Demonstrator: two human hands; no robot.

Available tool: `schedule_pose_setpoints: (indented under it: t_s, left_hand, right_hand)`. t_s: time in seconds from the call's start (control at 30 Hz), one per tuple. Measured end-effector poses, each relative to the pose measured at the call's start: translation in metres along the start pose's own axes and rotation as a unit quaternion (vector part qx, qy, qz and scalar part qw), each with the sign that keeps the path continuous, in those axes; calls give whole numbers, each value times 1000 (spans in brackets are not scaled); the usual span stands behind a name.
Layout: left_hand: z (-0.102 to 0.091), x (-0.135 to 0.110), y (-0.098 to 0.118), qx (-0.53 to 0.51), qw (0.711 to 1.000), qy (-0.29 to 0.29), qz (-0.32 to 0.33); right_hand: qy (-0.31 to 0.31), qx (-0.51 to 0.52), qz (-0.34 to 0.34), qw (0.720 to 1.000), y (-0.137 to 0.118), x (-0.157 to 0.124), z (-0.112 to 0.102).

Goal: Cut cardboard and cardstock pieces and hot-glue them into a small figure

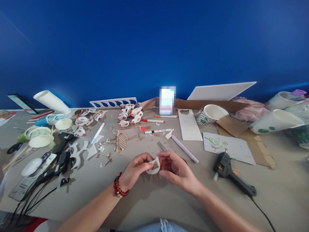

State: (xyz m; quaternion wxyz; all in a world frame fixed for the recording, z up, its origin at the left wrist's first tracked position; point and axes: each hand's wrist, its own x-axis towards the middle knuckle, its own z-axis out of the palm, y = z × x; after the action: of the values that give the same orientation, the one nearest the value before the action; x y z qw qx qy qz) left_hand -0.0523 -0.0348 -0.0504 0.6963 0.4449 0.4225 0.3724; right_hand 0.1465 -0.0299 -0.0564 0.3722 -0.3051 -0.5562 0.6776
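Observation:
Between my two hands is a small white bird-shaped cutout point(150, 171) with a brown patch on its face and thin brown strips sticking out below. My left hand point(138, 168) pinches its left side, thumb on top. Curled around its right side, my right hand point(177, 169) has its fingertips at the pointed upper end and the thumb lower down. Its grip is partly hidden. Just beyond the hands lie a lilac stick point(185, 149), a black-and-white marker point(158, 131) and paper scraps. Farther back sits a cluster of finished-looking white birds with red tips point(130, 115).
At right lies a black glue gun point(227, 170) with its cord, near a sheet with a green drawing point(227, 146) and paper cups point(214, 115). A lit phone point(167, 100) stands against the blue wall. Left are a power strip point(33, 175), cables, more cups and cut foam board point(83, 153).

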Motion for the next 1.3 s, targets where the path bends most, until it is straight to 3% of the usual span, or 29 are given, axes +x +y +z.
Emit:
schedule_pose_setpoints:
  t_s: [0.37, 1.3]
  left_hand:
    - [-1, 4, -5, -75, 996, 36, -18]
    - [-3, 4, -8, -143, 989, 19, -39]
  right_hand:
    - [-39, -161, -13, 986, 1, -1, -2]
    - [-46, -161, -46, 985, -5, -1, -2]
